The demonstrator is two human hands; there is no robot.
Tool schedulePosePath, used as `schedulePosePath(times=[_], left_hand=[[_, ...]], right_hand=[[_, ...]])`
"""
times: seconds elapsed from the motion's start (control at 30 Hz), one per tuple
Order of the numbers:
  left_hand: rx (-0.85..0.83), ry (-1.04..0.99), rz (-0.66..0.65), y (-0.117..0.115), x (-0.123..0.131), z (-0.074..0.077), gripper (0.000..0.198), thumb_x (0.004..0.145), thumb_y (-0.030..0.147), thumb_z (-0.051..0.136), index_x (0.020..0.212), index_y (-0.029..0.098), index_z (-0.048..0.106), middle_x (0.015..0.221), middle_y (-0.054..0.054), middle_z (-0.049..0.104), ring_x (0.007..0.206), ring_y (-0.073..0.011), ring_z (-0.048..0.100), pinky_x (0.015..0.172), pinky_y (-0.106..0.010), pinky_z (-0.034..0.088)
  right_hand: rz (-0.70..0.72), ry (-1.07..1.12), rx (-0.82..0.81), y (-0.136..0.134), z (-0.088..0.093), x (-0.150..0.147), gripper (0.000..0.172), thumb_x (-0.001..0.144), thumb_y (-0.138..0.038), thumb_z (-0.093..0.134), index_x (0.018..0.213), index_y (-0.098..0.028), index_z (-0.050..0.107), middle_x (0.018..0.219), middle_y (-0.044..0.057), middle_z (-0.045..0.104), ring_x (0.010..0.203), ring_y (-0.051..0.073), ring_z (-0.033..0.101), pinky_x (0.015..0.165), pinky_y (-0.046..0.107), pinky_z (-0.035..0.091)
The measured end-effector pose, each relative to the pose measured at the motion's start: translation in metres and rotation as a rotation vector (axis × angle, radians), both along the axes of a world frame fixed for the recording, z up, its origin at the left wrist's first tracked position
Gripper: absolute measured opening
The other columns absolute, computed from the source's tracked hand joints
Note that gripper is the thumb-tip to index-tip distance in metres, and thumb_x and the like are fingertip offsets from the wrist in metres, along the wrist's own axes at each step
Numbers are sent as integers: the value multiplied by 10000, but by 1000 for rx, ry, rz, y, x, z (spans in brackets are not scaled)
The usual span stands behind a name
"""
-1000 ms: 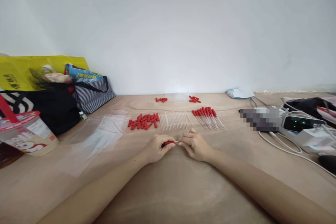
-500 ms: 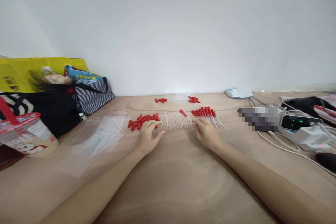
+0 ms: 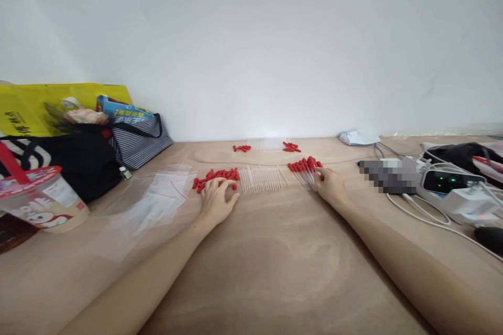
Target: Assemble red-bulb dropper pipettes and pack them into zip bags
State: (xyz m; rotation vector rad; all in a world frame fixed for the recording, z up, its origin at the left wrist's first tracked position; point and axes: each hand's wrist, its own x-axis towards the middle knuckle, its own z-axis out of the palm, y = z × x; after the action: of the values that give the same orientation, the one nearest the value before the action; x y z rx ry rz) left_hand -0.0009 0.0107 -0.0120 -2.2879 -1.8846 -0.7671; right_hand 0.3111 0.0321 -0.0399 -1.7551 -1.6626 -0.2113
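My left hand is over the near edge of a heap of red rubber bulbs, fingers bent and thumb apart. One bulb lies by its index fingertip. On the right, my right hand pinches a dropper at the right side of a row of red-topped glass droppers; its fingers partly cover that dropper. Between the hands, bare clear glass tubes lie side by side on the wooden table.
Farther back lie a clear bag of tubes and two small groups of red bulbs. Clear zip bags, a drink cup and a striped bag are at left. Chargers and white cables occupy the right.
My right hand has moved right, carrying a red-topped dropper from beside the bare tubes to the dropper row. My left hand has shifted slightly left over the bulbs.
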Motion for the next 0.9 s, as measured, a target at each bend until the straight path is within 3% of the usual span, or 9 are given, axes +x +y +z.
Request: schedulePosePath(times=[0.27, 0.7, 0.9], left_hand=[[-9, 7, 14, 0, -1, -3, 258, 706, 284, 594, 958, 226, 587, 1045, -62, 505, 1020, -271, 392, 827, -402, 337], [-47, 14, 43, -1, 1, 0, 251, 712, 314, 575, 952, 240, 582, 1056, -55, 504, 1018, -268, 394, 820, -395, 328], [-68, 49, 98, 0, 0, 3, 291, 712, 361, 561, 975, 238, 575, 1016, -57, 540, 977, -275, 422, 791, -393, 337]], right_hand=[[11, -7, -69, 3, 1, -9, 285, 745, -165, 410, 934, -129, 620, 839, 100, 649, 712, 177, 585, 693, 261, 423], [-109, -53, -276, 0, 8, -10, 348, 800, -271, 382, 1081, -188, 569, 859, 88, 655, 797, 213, 599, 705, 286, 417], [-242, -63, -371, -9, 17, -16, 437, 776, -434, 411, 1134, -203, 512, 893, 111, 623, 828, 261, 580, 668, 337, 407]])
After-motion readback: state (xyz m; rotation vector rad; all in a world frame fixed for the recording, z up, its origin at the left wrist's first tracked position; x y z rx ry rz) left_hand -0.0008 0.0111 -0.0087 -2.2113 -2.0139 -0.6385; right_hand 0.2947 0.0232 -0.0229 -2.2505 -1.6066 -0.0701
